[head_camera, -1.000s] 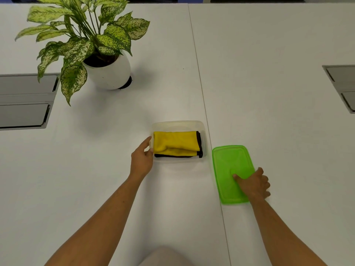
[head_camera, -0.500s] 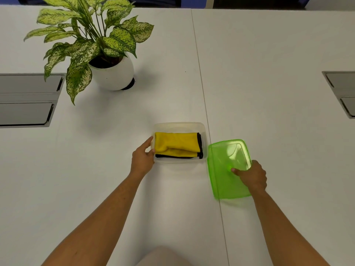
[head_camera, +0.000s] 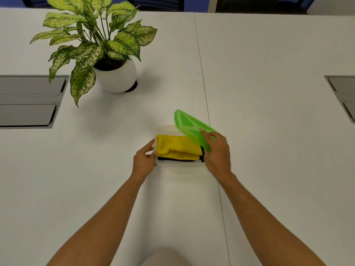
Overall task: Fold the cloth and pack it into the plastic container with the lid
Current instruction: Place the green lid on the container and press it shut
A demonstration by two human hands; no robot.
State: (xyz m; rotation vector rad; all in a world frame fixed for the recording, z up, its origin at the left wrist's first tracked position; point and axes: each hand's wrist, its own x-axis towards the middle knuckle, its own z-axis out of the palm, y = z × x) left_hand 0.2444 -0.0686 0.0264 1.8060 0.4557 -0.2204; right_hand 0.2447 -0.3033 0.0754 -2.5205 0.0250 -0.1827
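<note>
A clear plastic container (head_camera: 165, 128) stands on the white table near the middle. Inside it lies the folded yellow cloth (head_camera: 176, 146) with a black edge. My left hand (head_camera: 144, 162) grips the container's left wall, thumb over the rim. My right hand (head_camera: 217, 152) holds the green lid (head_camera: 189, 127) tilted in the air over the container's right end. The lid hides the container's back right corner, and my right hand covers its right wall.
A potted plant (head_camera: 115, 77) in a round white pot stands at the back left. Grey cable hatches are set into the table at the left edge (head_camera: 28, 102) and the right edge (head_camera: 342, 96). A seam (head_camera: 205, 96) runs down the table just right of the container.
My right hand has lifted the green lid off the table and carried it left, tilted, over the container's right end. My left hand has stayed on the container's left wall.
</note>
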